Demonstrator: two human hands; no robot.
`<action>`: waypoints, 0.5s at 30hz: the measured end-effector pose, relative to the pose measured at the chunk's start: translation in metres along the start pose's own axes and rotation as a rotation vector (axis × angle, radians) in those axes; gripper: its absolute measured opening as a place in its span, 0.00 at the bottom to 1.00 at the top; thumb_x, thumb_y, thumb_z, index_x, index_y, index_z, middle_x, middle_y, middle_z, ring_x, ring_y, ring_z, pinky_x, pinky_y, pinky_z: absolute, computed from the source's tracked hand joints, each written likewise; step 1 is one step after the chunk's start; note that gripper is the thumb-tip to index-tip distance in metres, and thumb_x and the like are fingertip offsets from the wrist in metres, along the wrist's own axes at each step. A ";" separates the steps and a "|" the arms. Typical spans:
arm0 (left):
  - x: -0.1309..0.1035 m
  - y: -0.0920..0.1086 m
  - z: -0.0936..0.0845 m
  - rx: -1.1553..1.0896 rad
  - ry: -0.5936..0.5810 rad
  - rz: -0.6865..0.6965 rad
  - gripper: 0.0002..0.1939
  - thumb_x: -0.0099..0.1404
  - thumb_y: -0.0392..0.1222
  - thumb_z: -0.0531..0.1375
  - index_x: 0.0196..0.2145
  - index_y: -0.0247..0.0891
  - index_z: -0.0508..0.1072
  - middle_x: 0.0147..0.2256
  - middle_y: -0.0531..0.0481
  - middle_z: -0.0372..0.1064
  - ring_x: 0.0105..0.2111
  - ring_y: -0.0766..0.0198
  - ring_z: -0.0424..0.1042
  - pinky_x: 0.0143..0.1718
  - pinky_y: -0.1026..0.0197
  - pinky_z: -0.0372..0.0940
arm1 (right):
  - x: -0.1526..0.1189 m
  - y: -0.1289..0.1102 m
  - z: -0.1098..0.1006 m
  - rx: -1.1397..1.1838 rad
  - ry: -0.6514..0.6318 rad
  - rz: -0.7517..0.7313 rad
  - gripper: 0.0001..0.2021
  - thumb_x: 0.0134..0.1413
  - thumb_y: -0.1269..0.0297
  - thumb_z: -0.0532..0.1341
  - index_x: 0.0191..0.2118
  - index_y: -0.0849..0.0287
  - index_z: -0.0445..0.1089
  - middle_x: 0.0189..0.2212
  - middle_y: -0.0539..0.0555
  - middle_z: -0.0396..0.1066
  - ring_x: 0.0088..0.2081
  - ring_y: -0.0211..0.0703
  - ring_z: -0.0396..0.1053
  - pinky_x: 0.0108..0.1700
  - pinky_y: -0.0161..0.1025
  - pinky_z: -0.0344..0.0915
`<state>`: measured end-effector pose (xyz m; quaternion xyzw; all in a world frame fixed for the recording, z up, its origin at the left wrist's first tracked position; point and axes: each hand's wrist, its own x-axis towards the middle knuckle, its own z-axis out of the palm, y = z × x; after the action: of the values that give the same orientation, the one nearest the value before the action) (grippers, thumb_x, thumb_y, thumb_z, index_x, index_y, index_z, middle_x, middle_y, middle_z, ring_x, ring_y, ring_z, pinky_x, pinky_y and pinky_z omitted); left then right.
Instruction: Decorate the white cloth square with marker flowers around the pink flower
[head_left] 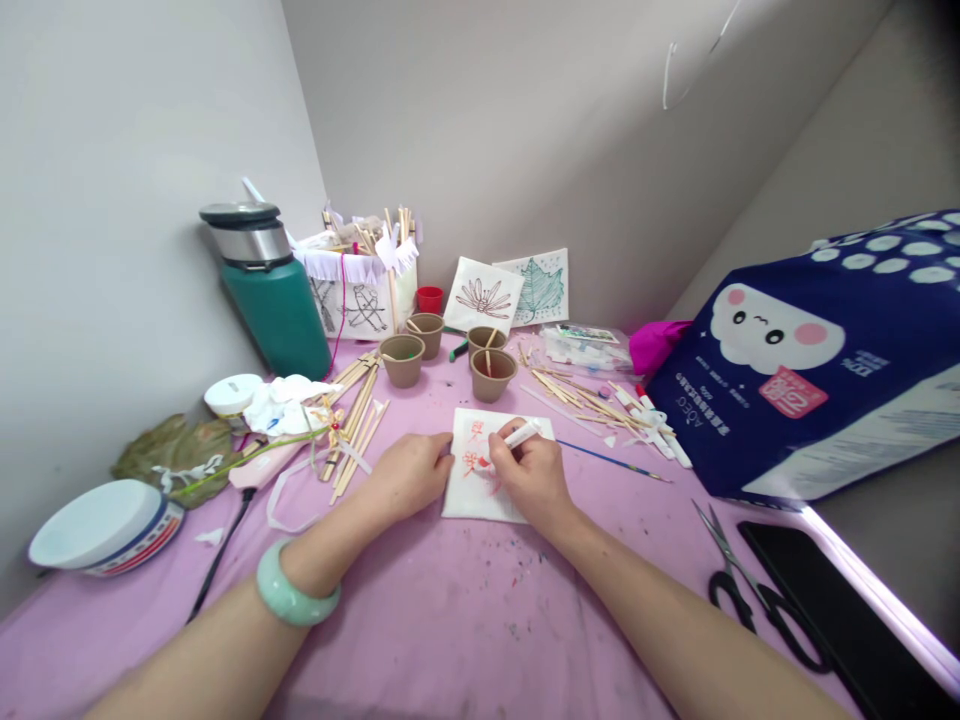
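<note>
On the pink tablecloth lies a small white square panel (465,497) with red-orange line drawings on its upper left part. My right hand (534,475) is closed around a white marker (523,433) tilted over the panel; its tip end is near the red marks and partly hidden by my fingers. With curled fingers, my left hand (412,475) pinches the panel's left edge. A pale green bangle (294,590) circles my left wrist. Just right of the panel is a thin blue paintbrush (615,460).
Several brown pots (403,362) stand behind the panel, near two drawn panels (484,297) against the wall. Wooden sticks (570,393) lie on both sides. At right are scissors (739,580), a black phone (832,610) and a blue package (787,370); at left, a bowl (105,525) and green bottle (274,310).
</note>
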<state>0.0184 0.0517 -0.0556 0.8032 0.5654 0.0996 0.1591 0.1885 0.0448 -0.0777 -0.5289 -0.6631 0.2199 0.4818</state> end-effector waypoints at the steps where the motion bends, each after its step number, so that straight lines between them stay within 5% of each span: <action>1: 0.000 0.000 0.000 0.001 0.001 0.000 0.14 0.63 0.39 0.49 0.41 0.41 0.73 0.42 0.45 0.76 0.42 0.55 0.74 0.38 0.60 0.61 | 0.000 0.000 0.000 -0.004 0.001 -0.001 0.11 0.53 0.62 0.54 0.22 0.57 0.61 0.17 0.46 0.63 0.19 0.34 0.61 0.24 0.31 0.55; 15: -0.001 -0.001 0.001 0.010 0.005 -0.002 0.15 0.64 0.39 0.49 0.44 0.42 0.73 0.41 0.45 0.76 0.40 0.56 0.74 0.36 0.60 0.61 | -0.001 0.001 0.001 -0.050 -0.015 0.002 0.11 0.53 0.61 0.54 0.22 0.57 0.62 0.17 0.47 0.65 0.20 0.36 0.64 0.25 0.32 0.57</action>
<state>0.0178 0.0513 -0.0564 0.8031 0.5673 0.0986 0.1535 0.1878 0.0442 -0.0793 -0.5399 -0.6715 0.2076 0.4631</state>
